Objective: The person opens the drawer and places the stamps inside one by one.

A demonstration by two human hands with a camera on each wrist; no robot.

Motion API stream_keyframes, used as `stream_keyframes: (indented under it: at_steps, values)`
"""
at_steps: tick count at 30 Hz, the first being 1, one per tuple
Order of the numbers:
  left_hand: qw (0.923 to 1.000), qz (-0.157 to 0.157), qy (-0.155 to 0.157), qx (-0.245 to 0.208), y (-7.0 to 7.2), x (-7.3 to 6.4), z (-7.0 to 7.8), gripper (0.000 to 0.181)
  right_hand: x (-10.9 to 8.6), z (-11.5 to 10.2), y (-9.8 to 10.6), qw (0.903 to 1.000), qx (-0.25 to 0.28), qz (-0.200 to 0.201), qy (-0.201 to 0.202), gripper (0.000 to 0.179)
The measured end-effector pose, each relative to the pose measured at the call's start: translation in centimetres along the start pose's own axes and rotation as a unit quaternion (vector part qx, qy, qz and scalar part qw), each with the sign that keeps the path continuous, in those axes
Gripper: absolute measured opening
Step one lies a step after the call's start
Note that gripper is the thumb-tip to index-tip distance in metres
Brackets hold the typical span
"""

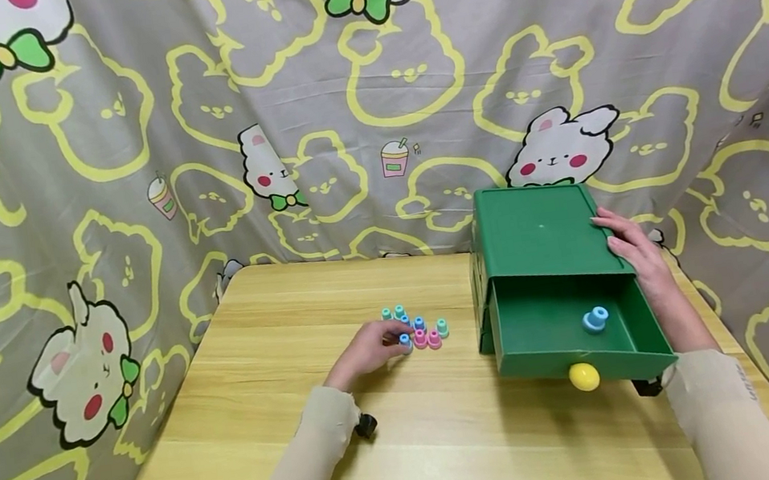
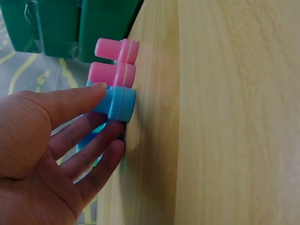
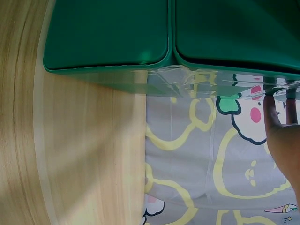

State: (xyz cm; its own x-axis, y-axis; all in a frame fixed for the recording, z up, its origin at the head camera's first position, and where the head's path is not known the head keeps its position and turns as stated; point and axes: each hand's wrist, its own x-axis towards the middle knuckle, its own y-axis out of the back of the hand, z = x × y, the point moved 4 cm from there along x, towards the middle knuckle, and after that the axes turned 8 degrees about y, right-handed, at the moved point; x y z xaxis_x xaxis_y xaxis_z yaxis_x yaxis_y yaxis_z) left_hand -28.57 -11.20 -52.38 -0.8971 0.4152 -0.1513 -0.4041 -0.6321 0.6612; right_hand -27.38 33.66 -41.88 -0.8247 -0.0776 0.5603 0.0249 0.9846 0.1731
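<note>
In the head view my left hand [image 1: 369, 347] is at the near left of a cluster of small stepped plastic pegs. Its thumb and fingers pinch a blue peg [image 2: 123, 104] that stands on the table. Two pink pegs [image 2: 105, 72] are right beside it. My right hand [image 1: 642, 259] rests with extended fingers against the right side of a green drawer cabinet [image 1: 536, 228]. The cabinet's upper drawer [image 1: 539, 357] is pulled out, and a light blue peg [image 1: 595, 318] stands inside it. A yellow knob [image 1: 584, 377] is on the drawer front.
Teal pegs [image 1: 442, 327] and another blue peg [image 1: 419, 323] stand in the cluster, left of the cabinet. The wooden table [image 1: 426, 445] ends at a patterned grey curtain [image 1: 305, 80]. Clear tape [image 3: 187, 79] runs along the cabinet's side.
</note>
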Motion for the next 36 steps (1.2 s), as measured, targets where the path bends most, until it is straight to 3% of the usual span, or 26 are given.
stream_keyframes:
  at_steps: [36]
  values:
    - [0.9996, 0.024, -0.004, 0.018, 0.19, -0.56, 0.05, 0.023, -0.15, 0.0, 0.0, 0.9995, -0.03, -0.009, -0.008, 0.043]
